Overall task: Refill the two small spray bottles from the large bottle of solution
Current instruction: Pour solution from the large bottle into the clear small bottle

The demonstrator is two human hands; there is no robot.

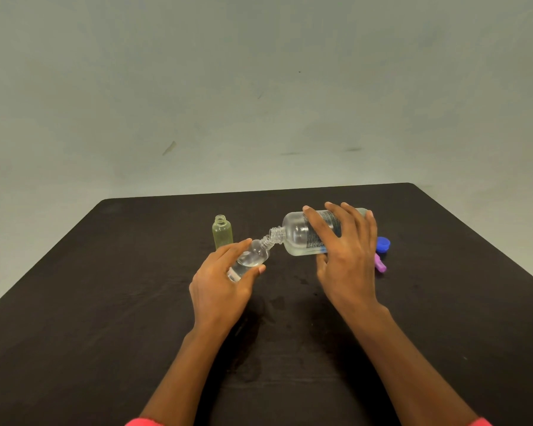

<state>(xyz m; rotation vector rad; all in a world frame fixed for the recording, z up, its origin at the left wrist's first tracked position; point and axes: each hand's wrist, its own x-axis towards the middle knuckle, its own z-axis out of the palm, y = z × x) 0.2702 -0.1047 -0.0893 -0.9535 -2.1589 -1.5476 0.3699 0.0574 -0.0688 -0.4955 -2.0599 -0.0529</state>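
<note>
Dim, soft, perhaps slightly blurred.

I am seeing two bare forearms reaching up from the bottom edge of my view, uncovered from wrist to near the elbow. A bright pink cuff [140, 422] is showing at the lower left, and a matching sliver of pink sleeve [482, 422] is peeking in at the lower right. The left hand [219, 284] and right hand [346, 250] are wearing no gloves, rings, watch or bands that I can make out, and the fingernails are looking short and plain
</note>
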